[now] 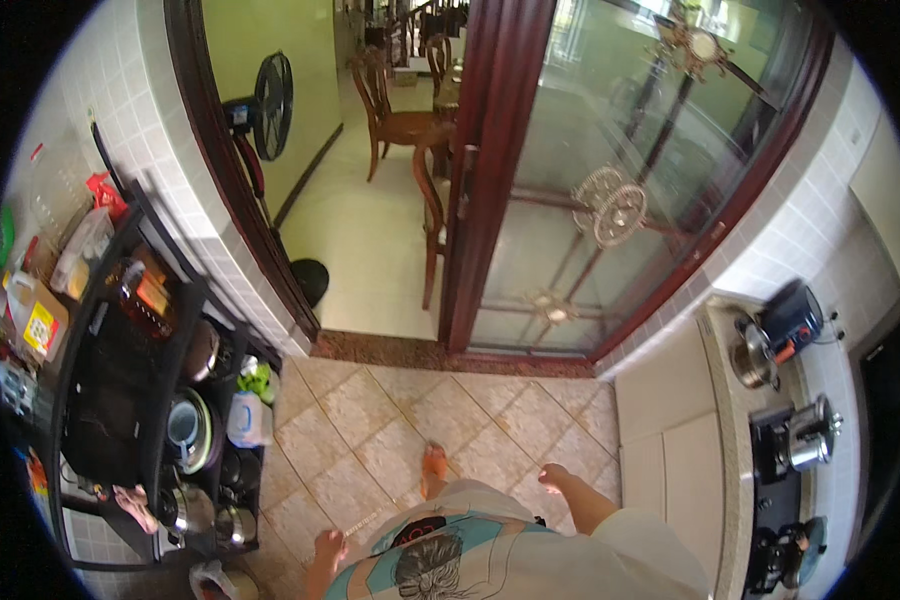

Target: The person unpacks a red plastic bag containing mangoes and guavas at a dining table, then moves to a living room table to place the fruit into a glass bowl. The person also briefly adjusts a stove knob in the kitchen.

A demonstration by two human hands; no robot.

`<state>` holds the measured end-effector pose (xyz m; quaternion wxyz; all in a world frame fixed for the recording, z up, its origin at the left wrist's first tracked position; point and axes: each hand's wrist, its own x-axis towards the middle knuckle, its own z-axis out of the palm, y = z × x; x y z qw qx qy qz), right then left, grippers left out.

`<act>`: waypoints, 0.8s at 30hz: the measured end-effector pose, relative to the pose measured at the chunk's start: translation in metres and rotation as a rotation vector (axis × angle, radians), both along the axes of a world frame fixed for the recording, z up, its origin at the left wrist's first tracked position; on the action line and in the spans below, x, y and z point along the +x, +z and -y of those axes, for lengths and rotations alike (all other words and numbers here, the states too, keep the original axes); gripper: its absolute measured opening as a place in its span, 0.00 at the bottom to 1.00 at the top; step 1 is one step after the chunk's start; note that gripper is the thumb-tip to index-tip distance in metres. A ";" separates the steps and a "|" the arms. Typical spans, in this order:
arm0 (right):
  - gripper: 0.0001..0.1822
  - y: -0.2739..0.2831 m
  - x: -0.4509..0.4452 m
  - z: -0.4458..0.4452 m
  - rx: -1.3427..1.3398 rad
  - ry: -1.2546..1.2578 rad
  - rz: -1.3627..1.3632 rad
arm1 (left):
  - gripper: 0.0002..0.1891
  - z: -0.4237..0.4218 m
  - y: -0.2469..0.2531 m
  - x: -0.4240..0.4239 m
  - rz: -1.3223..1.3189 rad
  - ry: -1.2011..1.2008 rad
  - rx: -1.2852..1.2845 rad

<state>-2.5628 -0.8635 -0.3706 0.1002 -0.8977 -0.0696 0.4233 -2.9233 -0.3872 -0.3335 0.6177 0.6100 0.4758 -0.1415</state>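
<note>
My left hand (330, 546) hangs low at the left of my body, its fingers curled. A thin, pale, beaded-looking strip (364, 520) runs from the fingertips towards my printed T-shirt (487, 551); whether the hand grips it I cannot tell. My right hand (552, 478) is out in front on the right, fingers curled in, with nothing visible in it. Both hands are over the tiled floor (390, 442). One foot in an orange slipper (434, 461) shows beyond the shirt; the other foot is hidden.
Ahead, a glass sliding door (562, 247) stands partly open above a stone threshold (379, 348). Beyond are a fan (273, 105) and wooden chairs (405, 124). A black rack (105, 390) with pans lines the left. On the right counter (735, 450) are pots (810, 435) on a stove.
</note>
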 end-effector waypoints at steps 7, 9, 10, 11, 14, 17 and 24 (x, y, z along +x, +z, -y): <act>0.10 0.022 0.129 -0.262 0.618 0.345 0.417 | 0.17 -0.075 -0.063 -0.026 0.217 -0.845 1.147; 0.12 0.077 0.125 -0.324 0.724 0.218 0.225 | 0.17 -0.098 -0.071 -0.020 0.189 -0.894 1.081; 0.13 0.094 0.132 -0.339 0.679 0.242 0.137 | 0.16 -0.116 -0.079 0.002 0.199 -0.880 1.018; 0.13 0.102 0.136 -0.344 0.720 0.271 0.146 | 0.14 -0.137 -0.088 0.032 0.217 -0.873 0.963; 0.13 0.114 0.142 -0.343 0.665 0.173 0.174 | 0.08 -0.210 -0.100 0.114 0.263 -0.935 0.776; 0.12 0.099 0.126 -0.292 0.351 -0.172 0.302 | 0.09 -0.269 -0.088 0.194 -0.014 -0.726 0.435; 0.11 0.097 -0.036 -0.205 -0.056 -0.727 0.287 | 0.09 -0.335 -0.040 0.376 -0.180 -0.802 0.364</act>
